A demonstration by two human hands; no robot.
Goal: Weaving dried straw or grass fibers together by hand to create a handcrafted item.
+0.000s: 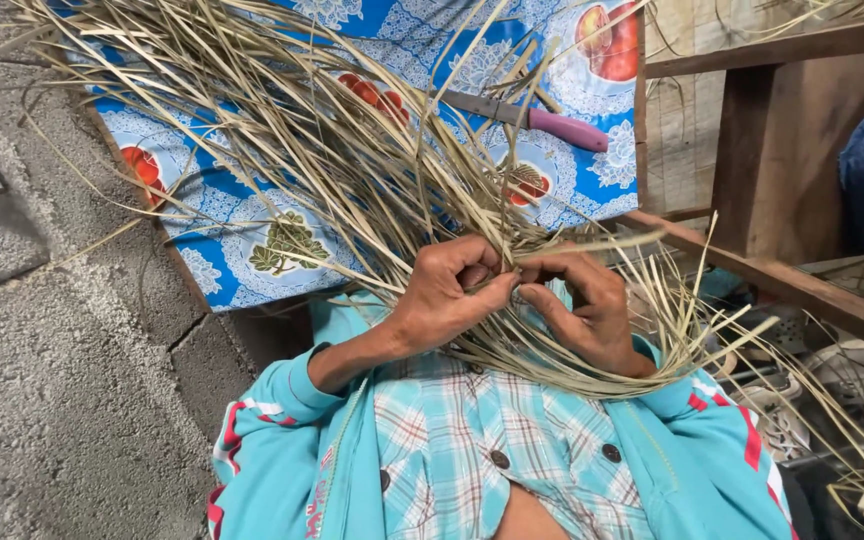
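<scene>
A loose bundle of thin dry straw-coloured strips (352, 170) fans out from my lap over a blue patterned cloth. My left hand (447, 295) and my right hand (587, 305) meet at the bundle's near end, fingers pinched around a few strips where they cross. The thumbs nearly touch. Both sleeves are turquoise with red and white stripes, and a checked shirt shows below the hands.
A knife with a pink handle (567, 128) lies on the blue cloth (202, 250) beyond the strips. A wooden frame (772, 150) stands at the right, with clutter under it. Rough grey concrete floor (62, 380) lies to the left.
</scene>
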